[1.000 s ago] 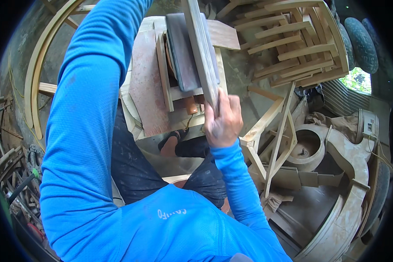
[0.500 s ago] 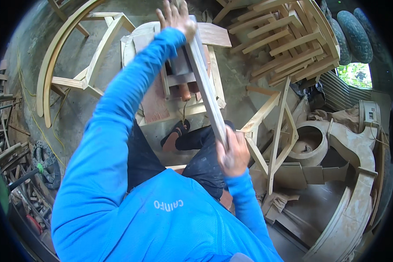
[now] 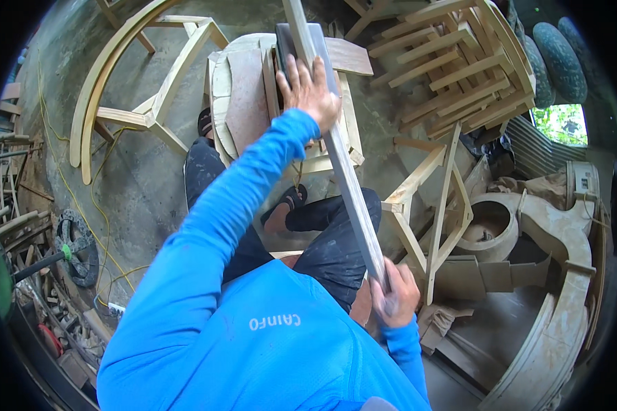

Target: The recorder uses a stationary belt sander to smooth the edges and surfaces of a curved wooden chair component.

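Observation:
A long, narrow wooden strip [image 3: 353, 198] runs slantwise from the top edge of the view down to my right side. My left hand [image 3: 310, 96] lies on its upper part, fingers stretched out and spread, pressing from above. Beneath that stretch is a flat grey metal plate [image 3: 328, 56], set on a low wooden stand [image 3: 243, 89]; the rest of the device is hidden under my hand and the strip. Near my right thigh, my right hand [image 3: 395, 293] is closed around the strip's near end, its thumb along the side.
Curved wooden frame pieces [image 3: 92, 89] stand at the far left. Stacked slatted wood [image 3: 452, 61] rises at the far right, near a triangular wooden frame [image 3: 435, 205]. A large pale curved duct [image 3: 562, 253] fills the right side. A yellow cord [image 3: 92, 236] crosses the left floor.
Both hands and the wooden strip have come nearer to me and slightly right. My left hand has moved down from the top edge, uncovering the strip's farther part. My right hand keeps its grip.

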### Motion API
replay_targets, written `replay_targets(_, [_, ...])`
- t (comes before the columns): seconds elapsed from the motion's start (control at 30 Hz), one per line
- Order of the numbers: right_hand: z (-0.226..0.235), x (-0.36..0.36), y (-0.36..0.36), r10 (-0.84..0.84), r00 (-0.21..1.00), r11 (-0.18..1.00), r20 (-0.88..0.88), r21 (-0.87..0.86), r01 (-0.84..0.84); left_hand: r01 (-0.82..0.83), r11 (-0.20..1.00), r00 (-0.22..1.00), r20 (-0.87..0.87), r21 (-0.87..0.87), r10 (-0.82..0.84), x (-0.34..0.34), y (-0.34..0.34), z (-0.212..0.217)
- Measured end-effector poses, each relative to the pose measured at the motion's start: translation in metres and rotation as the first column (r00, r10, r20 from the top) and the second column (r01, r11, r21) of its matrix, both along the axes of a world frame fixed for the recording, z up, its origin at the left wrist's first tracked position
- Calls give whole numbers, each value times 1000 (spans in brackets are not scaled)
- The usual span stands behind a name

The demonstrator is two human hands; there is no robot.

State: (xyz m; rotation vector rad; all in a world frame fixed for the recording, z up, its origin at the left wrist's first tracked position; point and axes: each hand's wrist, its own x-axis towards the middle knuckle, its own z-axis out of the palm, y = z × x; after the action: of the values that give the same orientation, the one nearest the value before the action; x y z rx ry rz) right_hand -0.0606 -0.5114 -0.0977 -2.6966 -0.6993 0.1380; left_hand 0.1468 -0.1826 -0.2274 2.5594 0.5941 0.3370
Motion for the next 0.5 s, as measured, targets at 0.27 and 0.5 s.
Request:
replay_targets(0.27, [-48,117,143,4,991,998,133,63,-13,1,999,1000,12,-47,-1,141,154,5])
replay_targets(0.5, [-99,190,226,-20,981,992,195,128,-5,-14,976,995,94,-216,35,210,222,53])
